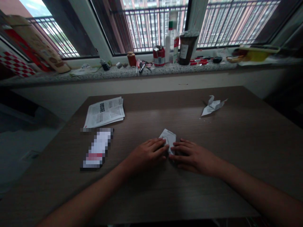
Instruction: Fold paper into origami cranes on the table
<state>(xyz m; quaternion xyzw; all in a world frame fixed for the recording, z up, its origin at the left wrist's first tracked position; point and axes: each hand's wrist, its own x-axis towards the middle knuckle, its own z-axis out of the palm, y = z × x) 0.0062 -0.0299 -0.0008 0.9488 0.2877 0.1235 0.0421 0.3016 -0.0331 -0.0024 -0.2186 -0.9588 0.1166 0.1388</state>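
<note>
A small folded piece of printed white paper (170,136) lies on the brown table in front of me. From its left side my left hand (152,150) rests on it, fingers stretched out flat and touching the paper. My right hand (189,156) comes in from the other side, its fingers spread and the tips at the paper's right edge. Both palms face down. The paper's lower part is partly hidden under my fingers. Further back on the right stands a paper crane (212,106) folded from similar printed paper.
On the left of the table (142,195) lie folded printed sheets (105,112) and a blurred-out phone (98,148). A stone windowsill (94,75) behind holds a red can (158,56), a dark drink cup (186,49), clear bottles (171,44), red-handled tools (201,60) and a yellow container (257,56).
</note>
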